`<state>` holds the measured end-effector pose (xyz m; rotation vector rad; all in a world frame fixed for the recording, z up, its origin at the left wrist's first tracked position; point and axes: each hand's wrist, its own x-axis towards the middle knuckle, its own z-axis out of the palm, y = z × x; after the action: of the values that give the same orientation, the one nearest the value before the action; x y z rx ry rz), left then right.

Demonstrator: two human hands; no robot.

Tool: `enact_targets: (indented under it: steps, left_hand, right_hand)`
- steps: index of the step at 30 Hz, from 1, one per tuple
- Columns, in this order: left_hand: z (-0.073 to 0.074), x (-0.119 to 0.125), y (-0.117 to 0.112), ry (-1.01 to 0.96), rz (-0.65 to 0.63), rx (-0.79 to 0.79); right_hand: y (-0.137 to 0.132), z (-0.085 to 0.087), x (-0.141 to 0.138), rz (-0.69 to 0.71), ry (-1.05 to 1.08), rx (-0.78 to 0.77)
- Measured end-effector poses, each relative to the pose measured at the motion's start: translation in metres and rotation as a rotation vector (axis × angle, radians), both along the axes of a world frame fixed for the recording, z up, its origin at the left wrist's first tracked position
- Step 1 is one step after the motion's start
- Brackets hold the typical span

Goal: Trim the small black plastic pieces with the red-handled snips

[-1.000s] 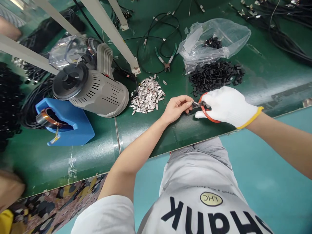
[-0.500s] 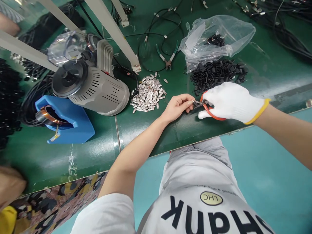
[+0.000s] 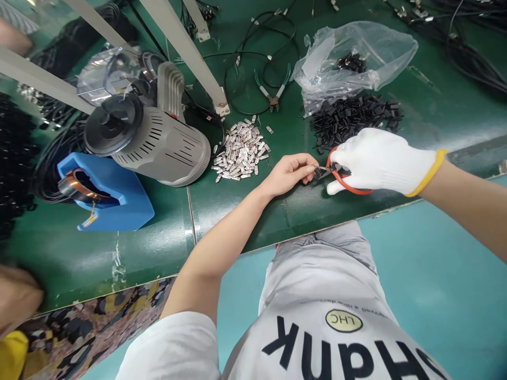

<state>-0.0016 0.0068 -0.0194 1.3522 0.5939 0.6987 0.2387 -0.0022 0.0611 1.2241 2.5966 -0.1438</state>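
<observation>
My left hand (image 3: 292, 173), bare, is closed in a pinch above the green table, near its front edge. Between thumb and forefinger is a small piece, mostly hidden by the fingers. My right hand (image 3: 374, 161) wears a white glove with a yellow cuff and is wrapped round red-handled pliers (image 3: 352, 188). Their jaws point left and meet the left fingertips; whether they grip the piece cannot be made out. Left of my hands lies a pile of small silver metal connector pieces (image 3: 241, 150). Just behind the glove is a heap of small black plastic pieces (image 3: 354, 119).
A clear plastic bag (image 3: 380, 55) with black pieces lies behind the heap. Green-handled cutters (image 3: 273, 97) rest among black cables (image 3: 293, 39). To the left stand a grey machine (image 3: 166, 145), a blue tape dispenser (image 3: 134, 206) and white metal posts (image 3: 184, 47). Part of another person shows at far left.
My gloved hand and the pliers have shifted slightly to the right. My left hand stays almost in place, still pinching.
</observation>
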Motion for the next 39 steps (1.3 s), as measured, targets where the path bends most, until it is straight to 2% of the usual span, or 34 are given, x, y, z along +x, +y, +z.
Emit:
enact_targets:
  steps: [7, 15, 27, 31, 36, 39]
  left_hand:
    - [0.0, 0.001, 0.001, -0.023, -0.022, -0.009]
    - [0.002, 0.002, 0.001, 0.014, -0.038, 0.024]
    - [0.007, -0.002, 0.002, 0.001, -0.063, 0.008]
    - [0.004, 0.001, -0.001, -0.029, 0.018, -0.016]
    - [-0.001, 0.007, -0.006, -0.07, 0.187, -0.016]
    - [-0.001, 0.01, -0.008, -0.059, 0.24, 0.008]
  right_hand:
    - [0.001, 0.004, 0.001, -0.041, -0.01, -0.042]
    - [0.002, -0.002, -0.005, 0.028, -0.002, 0.032]
    - [0.004, 0.001, -0.011, 0.105, 0.046, 0.023]
    - [0.001, 0.001, -0.009, 0.058, 0.044, 0.059]
    - [-0.014, -0.002, -0.005, -0.117, 0.06, 0.152]
    - [-0.02, -0.005, -0.004, -0.167, 0.046, 0.164]
